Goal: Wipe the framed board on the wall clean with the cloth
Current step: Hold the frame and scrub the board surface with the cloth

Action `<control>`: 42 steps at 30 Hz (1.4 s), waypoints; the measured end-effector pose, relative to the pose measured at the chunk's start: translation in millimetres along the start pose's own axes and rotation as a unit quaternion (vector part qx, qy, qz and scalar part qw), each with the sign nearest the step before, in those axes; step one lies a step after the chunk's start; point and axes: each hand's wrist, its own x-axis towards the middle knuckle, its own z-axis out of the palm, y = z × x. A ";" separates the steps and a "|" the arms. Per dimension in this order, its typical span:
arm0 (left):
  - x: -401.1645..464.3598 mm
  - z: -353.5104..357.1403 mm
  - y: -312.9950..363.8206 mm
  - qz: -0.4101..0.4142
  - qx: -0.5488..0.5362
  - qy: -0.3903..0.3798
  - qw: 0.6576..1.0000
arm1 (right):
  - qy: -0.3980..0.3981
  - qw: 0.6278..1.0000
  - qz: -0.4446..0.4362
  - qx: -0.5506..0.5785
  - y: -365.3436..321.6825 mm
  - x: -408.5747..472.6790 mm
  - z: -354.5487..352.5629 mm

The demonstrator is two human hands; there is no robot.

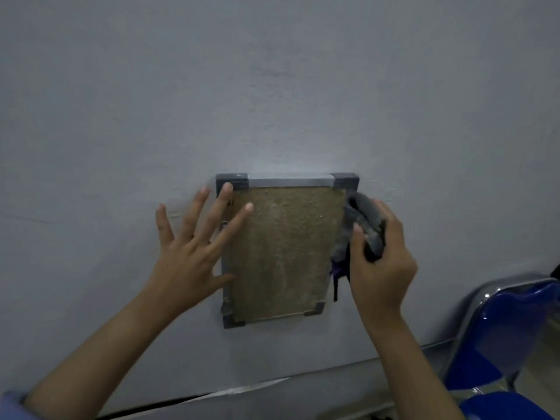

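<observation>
A small framed board [281,253] with a brown cork-like face and a grey frame hangs on the pale grey wall. My left hand [194,247] lies flat with spread fingers over the board's left edge and upper left corner. My right hand [381,253] grips a bunched dark grey cloth [363,222] and holds it against the board's right edge, near the upper right corner. A dark strip of the cloth hangs down beside the frame.
A blue chair with a metal frame [509,338] stands at the lower right, close to the wall. The pale wall [272,86] fills the rest of the view, and its skirting runs along the bottom.
</observation>
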 end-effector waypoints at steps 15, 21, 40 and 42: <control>4.8 16.0 -16.8 -0.009 0.108 0.013 0.994 | -0.069 0.966 -0.245 -0.044 59.1 -8.8 49.7; 3.7 15.2 -9.7 -0.032 0.130 0.002 0.991 | -0.116 0.953 -0.276 -0.041 77.5 -29.4 44.8; 1.2 5.0 3.8 -0.061 0.113 -0.002 0.992 | -0.214 0.961 -0.173 -0.024 54.6 -8.6 37.2; 1.3 6.2 2.6 -0.057 0.109 0.001 0.992 | -0.189 0.968 -0.163 -0.032 53.4 -11.9 43.4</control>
